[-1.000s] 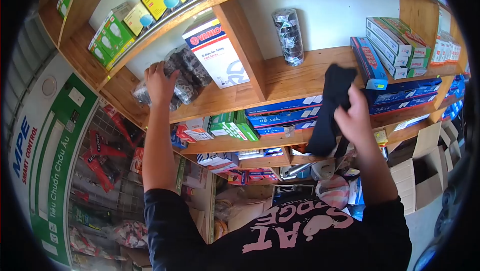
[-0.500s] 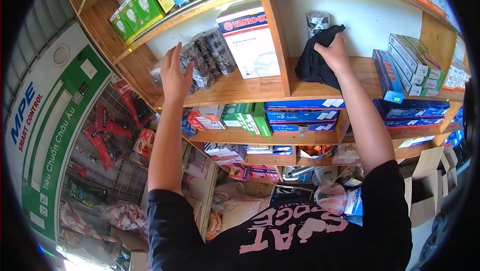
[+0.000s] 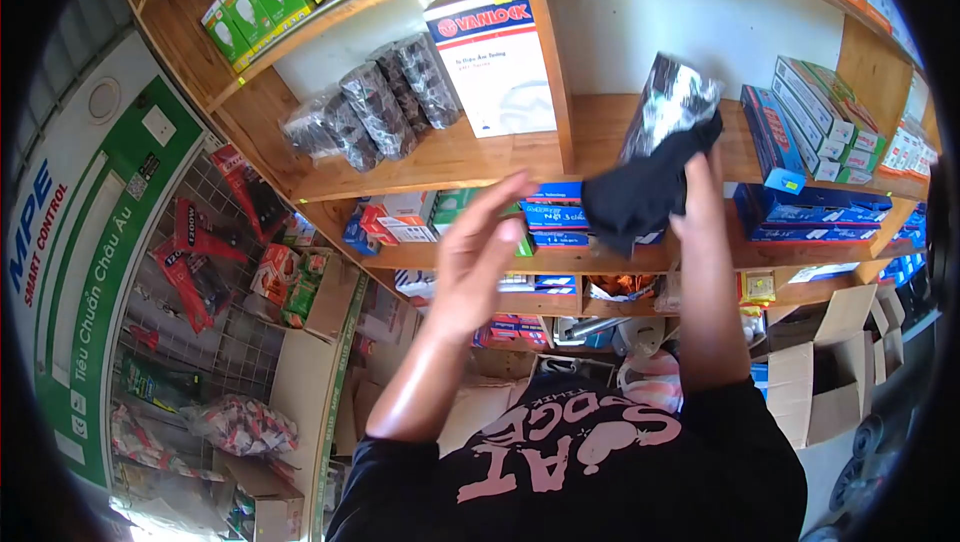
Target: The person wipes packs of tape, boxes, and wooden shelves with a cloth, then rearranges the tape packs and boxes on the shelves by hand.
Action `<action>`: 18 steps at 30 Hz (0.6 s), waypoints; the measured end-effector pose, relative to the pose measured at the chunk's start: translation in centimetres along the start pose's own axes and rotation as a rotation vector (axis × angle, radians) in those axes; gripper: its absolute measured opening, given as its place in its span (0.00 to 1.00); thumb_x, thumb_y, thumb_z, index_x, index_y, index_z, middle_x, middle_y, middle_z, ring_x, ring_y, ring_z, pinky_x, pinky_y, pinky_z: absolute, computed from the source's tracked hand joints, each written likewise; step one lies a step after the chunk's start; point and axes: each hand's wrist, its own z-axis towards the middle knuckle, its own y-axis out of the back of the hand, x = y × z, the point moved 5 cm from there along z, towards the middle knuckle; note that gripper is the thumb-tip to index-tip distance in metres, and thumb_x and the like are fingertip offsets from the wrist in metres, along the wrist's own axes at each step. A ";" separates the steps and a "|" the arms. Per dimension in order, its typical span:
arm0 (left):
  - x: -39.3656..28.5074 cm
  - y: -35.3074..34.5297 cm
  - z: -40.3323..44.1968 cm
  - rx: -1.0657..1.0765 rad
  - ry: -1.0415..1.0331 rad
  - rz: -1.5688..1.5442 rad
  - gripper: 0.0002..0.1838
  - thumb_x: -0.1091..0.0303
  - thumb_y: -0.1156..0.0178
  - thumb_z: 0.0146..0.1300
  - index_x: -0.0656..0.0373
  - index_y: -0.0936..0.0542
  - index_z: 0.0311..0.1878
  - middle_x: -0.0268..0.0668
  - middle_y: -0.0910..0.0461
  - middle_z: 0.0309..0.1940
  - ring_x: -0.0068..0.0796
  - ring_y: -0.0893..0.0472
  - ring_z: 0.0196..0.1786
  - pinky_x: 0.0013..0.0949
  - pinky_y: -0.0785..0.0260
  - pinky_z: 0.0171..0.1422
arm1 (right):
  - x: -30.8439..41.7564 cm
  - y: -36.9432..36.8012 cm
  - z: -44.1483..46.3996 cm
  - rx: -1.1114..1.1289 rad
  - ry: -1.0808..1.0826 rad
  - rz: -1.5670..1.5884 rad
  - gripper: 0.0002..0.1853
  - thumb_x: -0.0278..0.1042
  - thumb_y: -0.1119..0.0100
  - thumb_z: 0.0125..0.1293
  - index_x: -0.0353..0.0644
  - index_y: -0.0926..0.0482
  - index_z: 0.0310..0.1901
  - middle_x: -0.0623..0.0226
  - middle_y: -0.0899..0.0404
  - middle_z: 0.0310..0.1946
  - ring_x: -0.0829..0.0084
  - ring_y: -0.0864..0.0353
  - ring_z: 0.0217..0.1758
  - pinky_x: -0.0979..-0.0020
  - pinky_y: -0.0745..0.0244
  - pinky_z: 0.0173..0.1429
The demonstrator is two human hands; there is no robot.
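My right hand (image 3: 697, 197) is closed on a black cloth (image 3: 640, 192), which hangs bunched in front of the shelf edge. Right behind the cloth, a roll in shiny, dark-patterned plastic wrap (image 3: 672, 102) leans with its top to the right. The cloth hides its lower end, and I cannot tell if my fingers also grip it. My left hand (image 3: 480, 252) is open and slightly blurred, fingers apart and holding nothing, in front of the lower shelf. Several similar wrapped rolls (image 3: 378, 112) stand on the shelf to the left, beside a white Vanlock box (image 3: 495, 67).
A wooden divider (image 3: 548, 62) separates the two shelf bays. Blue and green cartons (image 3: 815, 122) sit on the right. Below is a shelf of small boxes (image 3: 400, 214). An open cardboard box (image 3: 825, 382) is at lower right, and a green-white display panel (image 3: 110, 242) is at left.
My left hand has dropped away from the left-hand rolls toward the middle. My right hand has lowered with the cloth, and the roll behind it now looks nearer and tilted.
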 end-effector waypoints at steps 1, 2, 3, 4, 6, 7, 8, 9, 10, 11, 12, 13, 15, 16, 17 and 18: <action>0.9 -1.8 0.5 0.017 0.059 -0.074 0.30 0.64 0.44 0.76 0.62 0.36 0.78 0.45 0.28 0.70 0.36 0.31 0.74 0.41 0.39 0.76 | -1.9 0.8 -1.7 0.055 -0.117 0.168 0.24 0.33 0.42 0.71 0.42 0.30 0.67 0.59 0.23 0.60 0.66 0.17 0.58 0.60 0.17 0.60; 1.9 -3.7 0.7 0.034 0.119 -0.153 0.31 0.71 0.43 0.75 0.62 0.37 0.79 0.44 0.30 0.72 0.34 0.32 0.75 0.39 0.43 0.79 | -3.0 0.8 -3.7 0.022 -0.205 0.206 0.28 0.36 0.39 0.71 0.42 0.31 0.70 0.61 0.24 0.61 0.66 0.20 0.63 0.60 0.18 0.61; 2.9 -5.8 0.4 0.047 0.093 -0.139 0.34 0.73 0.42 0.75 0.61 0.42 0.80 0.44 0.32 0.74 0.34 0.34 0.76 0.39 0.45 0.80 | -2.8 -0.1 -5.2 0.064 -0.093 0.037 0.30 0.37 0.38 0.70 0.39 0.33 0.71 0.60 0.26 0.64 0.66 0.22 0.65 0.61 0.24 0.66; 4.2 -7.5 -0.2 0.060 0.065 -0.127 0.37 0.75 0.42 0.74 0.60 0.46 0.82 0.44 0.34 0.75 0.34 0.35 0.77 0.39 0.48 0.82 | -2.5 -1.0 -6.7 0.087 0.025 -0.140 0.33 0.38 0.37 0.69 0.36 0.34 0.72 0.60 0.29 0.67 0.67 0.25 0.68 0.62 0.30 0.71; 7.4 -8.9 -2.7 0.038 0.207 -0.322 0.42 0.80 0.41 0.71 0.59 0.50 0.83 0.41 0.34 0.74 0.31 0.33 0.75 0.37 0.45 0.80 | -1.5 -1.8 -9.0 0.101 0.185 -0.273 0.37 0.35 0.34 0.63 0.32 0.34 0.72 0.58 0.29 0.69 0.66 0.28 0.71 0.62 0.37 0.76; 8.2 -9.2 -3.4 0.066 0.288 -0.456 0.43 0.81 0.40 0.70 0.58 0.50 0.83 0.40 0.33 0.74 0.30 0.32 0.74 0.36 0.44 0.79 | -0.8 -1.6 -9.7 0.114 0.225 -0.239 0.38 0.31 0.32 0.59 0.31 0.33 0.71 0.57 0.28 0.68 0.64 0.29 0.72 0.61 0.39 0.77; 9.0 -9.4 -4.1 0.096 0.376 -0.586 0.43 0.81 0.40 0.69 0.58 0.49 0.83 0.39 0.33 0.73 0.29 0.31 0.73 0.36 0.43 0.79 | 0.2 -1.9 -9.3 0.249 0.260 -0.377 0.38 0.31 0.31 0.58 0.30 0.33 0.70 0.56 0.27 0.68 0.64 0.30 0.73 0.62 0.39 0.77; 10.1 -9.3 -5.1 0.080 0.477 -0.657 0.45 0.82 0.37 0.65 0.57 0.48 0.83 0.37 0.31 0.72 0.28 0.29 0.71 0.34 0.38 0.76 | 0.9 -1.5 -8.2 0.380 0.282 -0.515 0.38 0.30 0.31 0.57 0.30 0.32 0.70 0.54 0.27 0.69 0.64 0.30 0.74 0.62 0.40 0.78; 9.5 -9.4 -5.6 0.125 0.541 -0.740 0.47 0.84 0.35 0.63 0.56 0.47 0.82 0.36 0.30 0.71 0.28 0.27 0.70 0.35 0.36 0.75 | 1.3 -1.2 -7.7 0.512 0.293 -0.655 0.38 0.29 0.31 0.55 0.29 0.31 0.69 0.53 0.27 0.69 0.63 0.31 0.74 0.62 0.40 0.78; 9.0 -9.2 -6.0 0.130 0.538 -0.671 0.48 0.84 0.35 0.62 0.56 0.47 0.82 0.36 0.30 0.70 0.28 0.27 0.69 0.36 0.36 0.74 | 1.4 -1.5 -7.5 0.553 0.270 -0.596 0.39 0.29 0.30 0.54 0.30 0.30 0.69 0.51 0.29 0.72 0.63 0.32 0.76 0.62 0.41 0.79; 8.6 -9.1 -5.8 0.143 0.521 -0.602 0.48 0.84 0.35 0.61 0.56 0.46 0.82 0.37 0.29 0.70 0.29 0.26 0.69 0.36 0.35 0.74 | 1.9 -1.5 -7.7 0.593 0.137 -0.543 0.38 0.30 0.31 0.53 0.30 0.29 0.68 0.52 0.30 0.73 0.62 0.33 0.78 0.62 0.42 0.79; 8.3 -9.0 -5.4 0.176 0.493 -0.603 0.49 0.85 0.33 0.60 0.55 0.46 0.82 0.37 0.29 0.70 0.29 0.27 0.69 0.38 0.35 0.75 | 2.3 -1.3 -7.7 0.638 0.085 -0.535 0.38 0.31 0.32 0.53 0.32 0.28 0.68 0.52 0.30 0.73 0.60 0.32 0.78 0.61 0.42 0.79; 8.7 -7.4 -5.0 0.190 0.239 -0.140 0.49 0.82 0.28 0.55 0.56 0.40 0.80 0.44 0.29 0.71 0.37 0.26 0.70 0.41 0.36 0.75 | 3.2 -1.2 -7.6 0.775 0.053 -0.697 0.34 0.32 0.33 0.54 0.35 0.25 0.66 0.51 0.32 0.73 0.54 0.35 0.79 0.59 0.42 0.80; 7.9 -7.0 -4.8 0.168 0.112 0.121 0.48 0.81 0.26 0.52 0.57 0.36 0.78 0.47 0.29 0.71 0.41 0.26 0.70 0.41 0.36 0.76 | 3.5 -0.9 -7.7 0.751 0.108 -0.828 0.34 0.32 0.34 0.55 0.36 0.24 0.66 0.52 0.32 0.72 0.53 0.35 0.78 0.58 0.41 0.79; 7.0 -6.6 -4.6 0.117 -0.005 0.389 0.47 0.80 0.24 0.49 0.59 0.33 0.75 0.50 0.29 0.71 0.45 0.25 0.71 0.42 0.37 0.76 | 3.5 -0.9 -7.9 0.728 0.162 -0.955 0.34 0.32 0.34 0.55 0.37 0.24 0.67 0.52 0.32 0.71 0.53 0.36 0.78 0.57 0.41 0.79; 7.1 -6.7 -4.7 0.112 0.012 0.371 0.46 0.80 0.25 0.49 0.59 0.32 0.75 0.49 0.28 0.70 0.45 0.25 0.70 0.42 0.36 0.76 | 3.4 -1.0 -8.2 0.707 0.216 -1.079 0.33 0.31 0.34 0.55 0.38 0.24 0.67 0.52 0.33 0.70 0.52 0.37 0.77 0.57 0.41 0.79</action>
